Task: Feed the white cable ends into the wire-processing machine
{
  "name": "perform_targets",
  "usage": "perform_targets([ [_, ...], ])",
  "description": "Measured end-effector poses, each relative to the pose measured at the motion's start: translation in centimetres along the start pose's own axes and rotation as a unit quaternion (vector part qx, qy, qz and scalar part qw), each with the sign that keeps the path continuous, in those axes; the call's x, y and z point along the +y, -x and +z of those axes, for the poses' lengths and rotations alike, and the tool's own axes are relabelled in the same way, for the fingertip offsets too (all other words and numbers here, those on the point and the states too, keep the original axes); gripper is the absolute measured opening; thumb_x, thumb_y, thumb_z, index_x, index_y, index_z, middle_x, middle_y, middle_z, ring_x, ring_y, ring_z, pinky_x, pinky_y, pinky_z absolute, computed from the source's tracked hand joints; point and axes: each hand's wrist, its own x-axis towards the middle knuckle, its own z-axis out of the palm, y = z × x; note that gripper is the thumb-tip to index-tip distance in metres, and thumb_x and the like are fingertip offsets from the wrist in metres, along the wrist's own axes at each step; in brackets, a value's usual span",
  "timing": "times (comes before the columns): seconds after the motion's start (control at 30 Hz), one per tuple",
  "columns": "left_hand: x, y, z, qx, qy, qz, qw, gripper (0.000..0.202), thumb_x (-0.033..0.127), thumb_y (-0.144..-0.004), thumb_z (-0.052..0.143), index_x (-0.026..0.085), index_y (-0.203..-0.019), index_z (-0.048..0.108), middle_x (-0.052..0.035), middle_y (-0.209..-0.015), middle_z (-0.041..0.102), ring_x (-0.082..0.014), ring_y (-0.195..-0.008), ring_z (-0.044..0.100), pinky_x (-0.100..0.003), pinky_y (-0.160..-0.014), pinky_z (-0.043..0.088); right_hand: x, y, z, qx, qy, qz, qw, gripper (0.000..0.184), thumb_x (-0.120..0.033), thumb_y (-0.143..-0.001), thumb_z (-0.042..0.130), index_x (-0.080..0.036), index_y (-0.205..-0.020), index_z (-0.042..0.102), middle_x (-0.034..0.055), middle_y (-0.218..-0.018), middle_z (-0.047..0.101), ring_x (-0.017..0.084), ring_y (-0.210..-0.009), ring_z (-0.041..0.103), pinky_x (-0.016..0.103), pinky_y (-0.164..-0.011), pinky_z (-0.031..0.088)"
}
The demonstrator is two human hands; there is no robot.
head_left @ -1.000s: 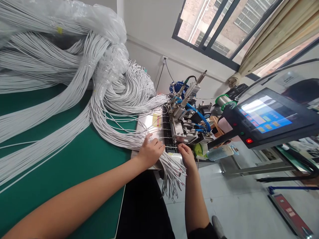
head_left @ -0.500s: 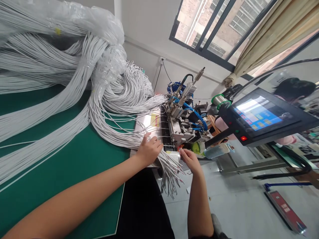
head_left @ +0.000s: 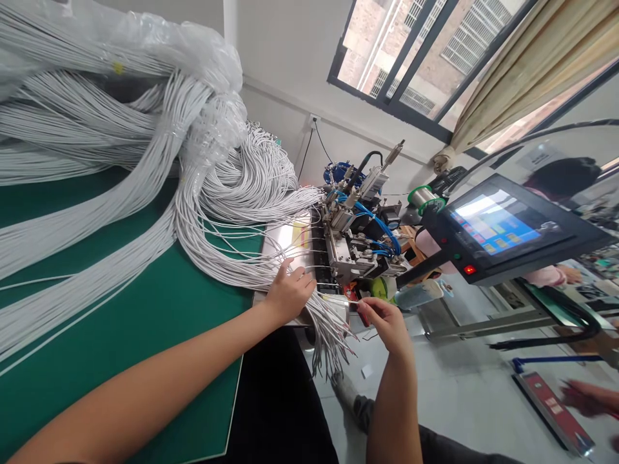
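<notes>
My left hand lies over a bundle of thin white cables at the table's front edge, fingers curled round it. The cables' loose ends fan out below that hand and hang past the edge. To the right, my right hand pinches the end of a single white cable between thumb and fingertips. This cable stretches roughly level from the bundle. Just above my hands stands a bench machine with metal slides and blue air hoses, and several separate cables run into its near side.
Large white cable bundles in clear plastic cover the back of the green table. A touchscreen panel juts out at right, near a wire spool. A co-worker's blurred hand shows at lower right, and a shoe below.
My right hand has moved right and slightly down, with the single cable now visible at its fingertips. My left hand has stayed put. A shoe and a co-worker's hand have come into view.
</notes>
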Motion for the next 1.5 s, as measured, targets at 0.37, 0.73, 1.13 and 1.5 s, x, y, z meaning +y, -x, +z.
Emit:
perform_targets([
  [0.37,-0.7,-0.4,-1.1,0.024,0.051,0.105,0.993,0.025,0.014,-0.092,0.046,0.024,-0.108,0.061,0.0039,-0.073,0.065,-0.0117,-0.069,0.057,-0.042,-0.103,0.026,0.4,-2.4,4.4,0.109,-0.256,0.044,0.96,0.032,-0.045,-0.065,0.078,-0.016,-0.079,0.072,0.0007,-0.059,0.06,0.005,-0.042,0.03,0.022,-0.04,0.017],
  [0.73,-0.3,-0.3,-1.4,0.042,0.037,0.073,0.996,0.024,0.014,-0.094,0.041,0.019,-0.079,0.06,0.0024,-0.068,0.06,-0.0122,-0.069,0.052,-0.036,-0.087,0.028,-0.5,-2.9,5.4,0.058,-0.29,0.058,0.954,0.035,-0.045,-0.065,0.077,-0.016,-0.084,0.072,0.0024,-0.065,0.062,0.005,-0.042,0.028,0.022,-0.04,0.016],
  [1.13,-0.3,-0.5,-0.8,0.025,0.032,0.079,0.996,0.023,0.007,-0.088,0.044,0.018,-0.072,0.056,0.0013,-0.066,0.058,-0.0154,-0.078,0.054,-0.039,-0.088,0.029,-0.9,-2.1,4.2,0.004,-0.22,0.045,0.974,0.034,-0.046,-0.074,0.071,-0.017,-0.093,0.073,0.0046,-0.073,0.068,0.01,-0.052,0.047,0.023,-0.048,0.034],
  [1.5,0.0,-0.7,-0.4,0.011,0.019,0.049,0.999,0.021,0.009,-0.088,0.047,0.019,-0.09,0.065,0.0005,-0.073,0.063,-0.0171,-0.079,0.055,-0.042,-0.09,0.029,1.1,-4.0,3.7,0.048,0.077,-0.034,0.995,0.031,-0.045,-0.08,0.061,-0.015,-0.081,0.069,0.0047,-0.069,0.064,0.017,-0.062,0.053,0.027,-0.058,0.04],
])
